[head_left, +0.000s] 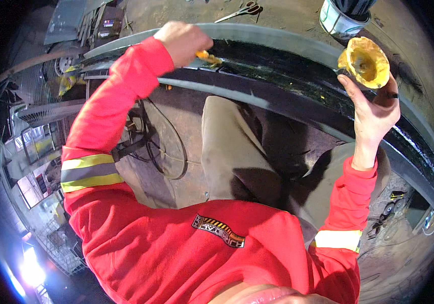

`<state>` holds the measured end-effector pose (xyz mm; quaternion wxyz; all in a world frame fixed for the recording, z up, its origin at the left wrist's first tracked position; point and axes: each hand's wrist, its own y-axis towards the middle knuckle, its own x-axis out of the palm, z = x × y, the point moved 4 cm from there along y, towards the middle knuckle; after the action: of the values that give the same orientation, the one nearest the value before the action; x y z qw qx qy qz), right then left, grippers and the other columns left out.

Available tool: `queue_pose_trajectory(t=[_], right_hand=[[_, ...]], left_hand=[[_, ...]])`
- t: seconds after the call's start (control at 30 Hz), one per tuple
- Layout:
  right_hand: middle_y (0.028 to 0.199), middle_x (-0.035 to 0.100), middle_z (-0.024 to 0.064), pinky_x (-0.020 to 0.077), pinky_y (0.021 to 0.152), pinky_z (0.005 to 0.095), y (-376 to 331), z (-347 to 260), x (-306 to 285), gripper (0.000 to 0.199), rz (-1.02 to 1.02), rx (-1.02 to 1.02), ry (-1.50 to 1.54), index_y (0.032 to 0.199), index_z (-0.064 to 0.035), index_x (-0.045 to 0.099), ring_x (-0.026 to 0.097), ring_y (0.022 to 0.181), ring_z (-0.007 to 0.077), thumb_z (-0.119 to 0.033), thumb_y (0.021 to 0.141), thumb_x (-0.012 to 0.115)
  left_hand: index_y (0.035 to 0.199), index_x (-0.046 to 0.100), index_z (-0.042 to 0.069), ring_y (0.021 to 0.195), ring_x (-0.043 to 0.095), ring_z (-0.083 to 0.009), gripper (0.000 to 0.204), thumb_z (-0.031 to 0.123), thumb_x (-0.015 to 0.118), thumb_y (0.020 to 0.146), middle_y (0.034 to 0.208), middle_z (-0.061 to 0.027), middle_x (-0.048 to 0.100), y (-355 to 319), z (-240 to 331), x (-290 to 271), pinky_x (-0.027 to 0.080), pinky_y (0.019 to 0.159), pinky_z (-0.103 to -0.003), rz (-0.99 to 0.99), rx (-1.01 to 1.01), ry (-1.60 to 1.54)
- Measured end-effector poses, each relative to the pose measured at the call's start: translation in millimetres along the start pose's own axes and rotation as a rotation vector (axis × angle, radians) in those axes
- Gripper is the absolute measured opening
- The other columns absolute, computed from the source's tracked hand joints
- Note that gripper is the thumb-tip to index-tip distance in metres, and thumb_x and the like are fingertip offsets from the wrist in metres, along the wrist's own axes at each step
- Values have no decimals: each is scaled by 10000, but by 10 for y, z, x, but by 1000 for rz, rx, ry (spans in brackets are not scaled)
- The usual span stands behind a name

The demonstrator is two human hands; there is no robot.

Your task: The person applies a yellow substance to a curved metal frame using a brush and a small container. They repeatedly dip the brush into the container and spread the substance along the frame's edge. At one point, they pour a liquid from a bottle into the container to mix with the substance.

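Observation:
A long curved metal channel (278,40) with a black, wet-looking inner face runs across in front of me. My left hand (182,41) is closed on a small brush or applicator (209,57) with a yellow tip, pressed against the black surface. My right hand (374,109) holds up a small cup (365,62) smeared with thick yellow paste, just over the channel's right part. Both arms wear red sleeves with reflective bands.
A round tin (339,17) stands on the ground beyond the channel, and scissors (242,11) lie further left. Cables (166,147) coil on the floor under my left arm. Metal racks and clutter (40,126) fill the left side.

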<state>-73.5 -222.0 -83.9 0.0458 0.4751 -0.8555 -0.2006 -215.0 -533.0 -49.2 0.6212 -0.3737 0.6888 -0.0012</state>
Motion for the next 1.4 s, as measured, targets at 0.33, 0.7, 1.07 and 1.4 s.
queue_pose_trajectory(t=[0.33, 0.7, 1.07, 1.4], right_hand=[[1118, 645, 107, 478, 946, 312, -8, 54, -26, 610, -10, 18, 67, 1156, 73, 590, 608, 1017, 158, 21, 621, 879], [1108, 653, 108, 464, 952, 304, -9, 53, 1, 615, 1, 24, 44, 1152, 69, 597, 610, 1019, 161, 2, 615, 889], [1105, 650, 111, 479, 931, 302, -21, 10, 9, 592, -17, 12, 76, 1144, 77, 596, 611, 1005, 155, 26, 625, 877], [1039, 659, 134, 520, 861, 291, -3, -128, 15, 540, -27, 15, 97, 1132, 97, 584, 636, 952, 167, 44, 660, 842]], left_hand=[[879, 663, 137, 686, 650, -349, 197, 71, 616, 699, 672, -132, 629, -206, 198, -203, 497, 602, -461, 66, 63, -15], [869, 600, 106, 766, 647, -348, 186, 100, 674, 698, 718, -105, 643, -110, -44, 176, 491, 638, -463, 85, 15, -35], [913, 659, 111, 731, 674, -323, 243, 59, 666, 676, 716, -115, 659, -474, 126, -81, 520, 607, -430, -4, -141, -65], [913, 556, 120, 653, 642, -366, 170, 202, 665, 812, 695, -147, 640, -1189, 643, 426, 489, 562, -483, 390, -709, -343]])
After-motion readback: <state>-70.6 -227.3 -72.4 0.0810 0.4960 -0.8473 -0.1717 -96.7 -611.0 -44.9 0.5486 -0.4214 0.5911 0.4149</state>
